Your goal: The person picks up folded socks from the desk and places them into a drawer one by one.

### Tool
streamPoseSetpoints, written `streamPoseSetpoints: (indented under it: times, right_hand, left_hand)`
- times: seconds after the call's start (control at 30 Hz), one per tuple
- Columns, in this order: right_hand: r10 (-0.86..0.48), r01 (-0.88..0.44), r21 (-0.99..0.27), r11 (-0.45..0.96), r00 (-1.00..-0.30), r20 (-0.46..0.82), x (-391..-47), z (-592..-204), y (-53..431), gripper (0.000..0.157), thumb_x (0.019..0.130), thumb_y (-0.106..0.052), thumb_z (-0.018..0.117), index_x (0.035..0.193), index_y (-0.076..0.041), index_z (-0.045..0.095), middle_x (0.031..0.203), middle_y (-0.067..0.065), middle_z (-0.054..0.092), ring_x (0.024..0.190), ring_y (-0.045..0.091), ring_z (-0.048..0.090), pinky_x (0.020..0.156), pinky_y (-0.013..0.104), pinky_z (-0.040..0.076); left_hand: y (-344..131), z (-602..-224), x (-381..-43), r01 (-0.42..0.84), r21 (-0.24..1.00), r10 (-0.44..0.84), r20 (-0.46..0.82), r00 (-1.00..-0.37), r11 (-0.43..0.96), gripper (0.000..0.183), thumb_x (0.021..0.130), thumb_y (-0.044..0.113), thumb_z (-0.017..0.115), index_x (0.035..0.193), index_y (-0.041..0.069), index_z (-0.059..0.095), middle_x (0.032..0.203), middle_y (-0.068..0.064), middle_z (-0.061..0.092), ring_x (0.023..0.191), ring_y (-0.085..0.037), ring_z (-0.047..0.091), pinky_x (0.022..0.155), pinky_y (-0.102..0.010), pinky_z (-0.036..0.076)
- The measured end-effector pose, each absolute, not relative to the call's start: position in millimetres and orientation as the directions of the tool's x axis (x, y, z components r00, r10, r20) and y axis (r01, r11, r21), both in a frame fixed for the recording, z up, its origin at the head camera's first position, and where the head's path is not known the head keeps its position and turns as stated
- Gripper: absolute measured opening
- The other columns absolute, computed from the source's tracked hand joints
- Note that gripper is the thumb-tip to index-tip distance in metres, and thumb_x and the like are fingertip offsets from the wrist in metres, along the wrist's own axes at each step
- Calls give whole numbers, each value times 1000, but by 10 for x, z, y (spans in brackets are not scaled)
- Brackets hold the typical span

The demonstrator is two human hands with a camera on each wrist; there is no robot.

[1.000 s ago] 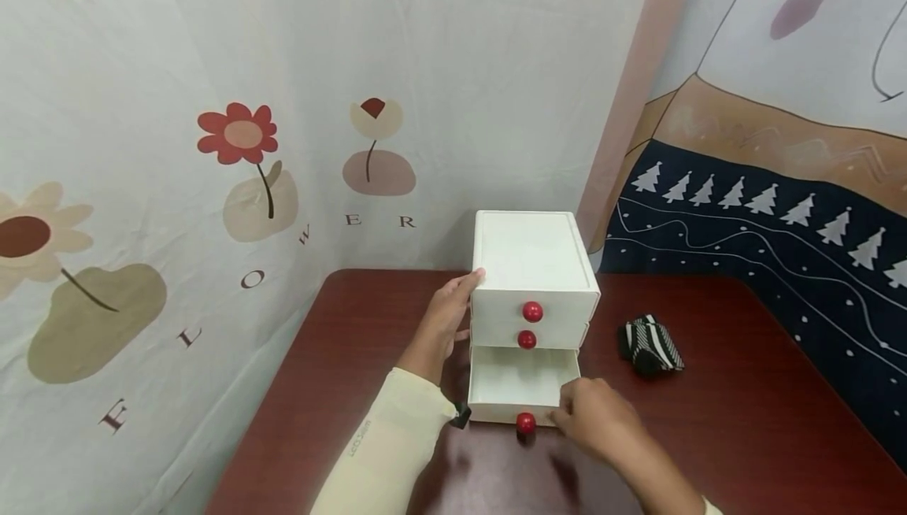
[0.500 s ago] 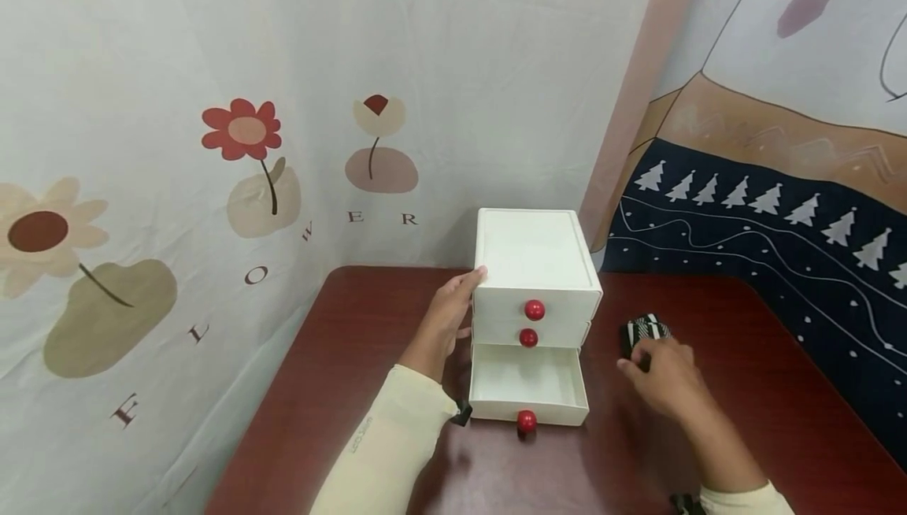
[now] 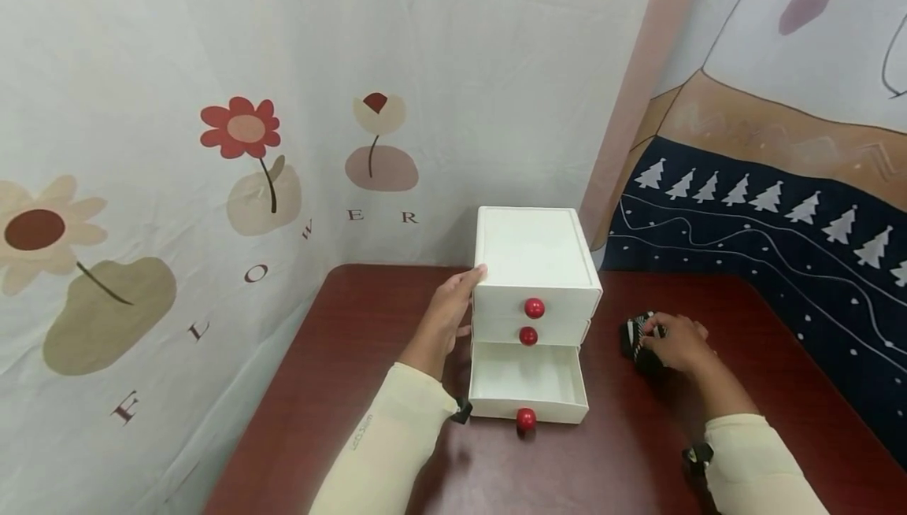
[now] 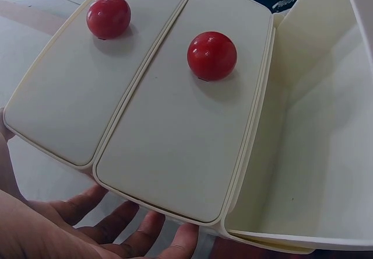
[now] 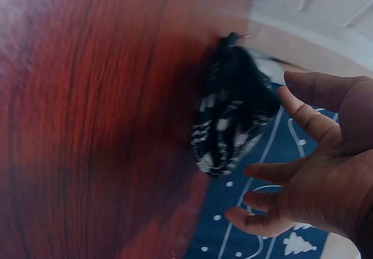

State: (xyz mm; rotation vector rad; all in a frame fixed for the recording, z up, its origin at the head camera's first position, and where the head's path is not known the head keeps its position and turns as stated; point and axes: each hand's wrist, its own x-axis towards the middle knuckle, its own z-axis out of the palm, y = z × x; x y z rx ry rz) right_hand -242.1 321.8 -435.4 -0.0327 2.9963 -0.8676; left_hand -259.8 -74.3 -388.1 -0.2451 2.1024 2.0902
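A white box of drawers (image 3: 536,247) with red round knobs stands on the table. Its bottom drawer (image 3: 527,381) is pulled out and bare inside; the upper fronts are closed. My left hand (image 3: 448,314) rests against the unit's left side, thumb at the top edge, and the left wrist view has its fingers (image 4: 143,235) spread along that side. Over on the right, my right hand (image 3: 676,342) is at a folded black-and-white patterned cloth bundle (image 5: 230,116), perhaps a sock. In the right wrist view its fingers are spread, a fingertip close to the bundle; whether they touch is unclear.
The dark red wooden table (image 3: 368,342) has its far edge just behind the drawers. A pale curtain with printed flowers (image 3: 241,129) hangs behind and to the left; a navy curtain with printed trees (image 3: 765,216) is on the right.
My right hand has left the pulled-out bottom drawer and moved right, over to the patterned cloth bundle. My left hand stays on the unit's side.
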Motion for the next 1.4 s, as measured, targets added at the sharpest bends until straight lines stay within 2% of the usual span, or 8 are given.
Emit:
streamPoseSetpoints:
  times: [0.03, 0.13, 0.2, 0.3, 0.37, 0.77, 0.97, 1.4]
  right_hand:
    - [-25, 1, -544, 839, -999, -41, -2453, -4371, 3229, 20, 104, -15, 67, 115, 1, 64, 130, 45, 56, 126, 70, 38, 102, 81, 36]
    - [-37, 28, -586, 810, -994, -98, -2541, -4398, 3245, 19, 106, -11, 63, 119, 3, 63, 139, 44, 53, 110, 60, 47, 88, 58, 48]
    - [-43, 57, -634, 771, -989, -141, -2582, -4417, 3248, 18, 106, -7, 61, 120, 4, 61, 134, 43, 52, 100, 49, 50, 74, 46, 50]
    - [-53, 79, -673, 735, -984, -173, -2622, -4453, 3255, 19, 104, -2, 61, 121, 7, 60, 126, 39, 53, 87, 36, 55, 67, 38, 50]
    - [-50, 85, -684, 724, -983, -175, -2644, -4479, 3262, 21, 101, 1, 63, 121, 8, 60, 113, 33, 54, 85, 31, 54, 65, 37, 50]
    - [-21, 7, -593, 805, -999, -41, -2702, -4540, 3216, 29, 82, 8, 72, 110, 8, 72, 119, 42, 60, 94, 41, 56, 72, 34, 47]
    - [10, 27, -540, 841, -999, -35, -2664, -4540, 3171, 24, 85, 3, 74, 109, 5, 73, 123, 45, 50, 102, 47, 54, 78, 36, 47]
    - [59, 99, -593, 799, -995, -85, -2528, -4532, 3202, 33, 88, -5, 77, 116, 11, 73, 125, 43, 65, 106, 47, 62, 79, 33, 50]
  left_hand:
    - [-742, -3884, -2600, -232, 973, 1, -232, -973, 6, 78, 97, 69, 67, 156, 21, 57, 166, -11, 53, 156, -39, 48, 117, -73, 44]
    - [-741, -3877, -2605, -223, 975, 3, -223, -975, 14, 76, 98, 69, 66, 156, 21, 57, 164, -11, 55, 155, -39, 50, 116, -73, 45]
    - [-742, -3870, -2605, -215, 976, 4, -215, -977, 24, 76, 98, 69, 65, 156, 21, 57, 163, -11, 56, 154, -39, 50, 116, -73, 45]
    - [-741, -3863, -2605, -211, 977, 8, -212, -977, 27, 75, 99, 69, 66, 156, 21, 57, 164, -11, 56, 155, -39, 50, 116, -73, 46]
    - [-739, -3858, -2606, -210, 977, 10, -210, -978, 25, 75, 99, 69, 66, 156, 21, 57, 164, -11, 55, 155, -39, 49, 116, -73, 45]
    - [-750, -3838, -2592, -214, 977, 16, -215, -977, 17, 76, 99, 68, 66, 157, 21, 56, 165, -12, 55, 155, -39, 49, 117, -73, 45]
    - [-752, -3861, -2592, -219, 976, 13, -219, -976, 4, 78, 97, 69, 66, 157, 20, 56, 166, -12, 53, 155, -39, 49, 117, -73, 44]
    - [-758, -3885, -2603, -228, 974, 11, -228, -974, -3, 79, 97, 69, 67, 157, 18, 56, 166, -13, 52, 154, -40, 49, 118, -74, 43]
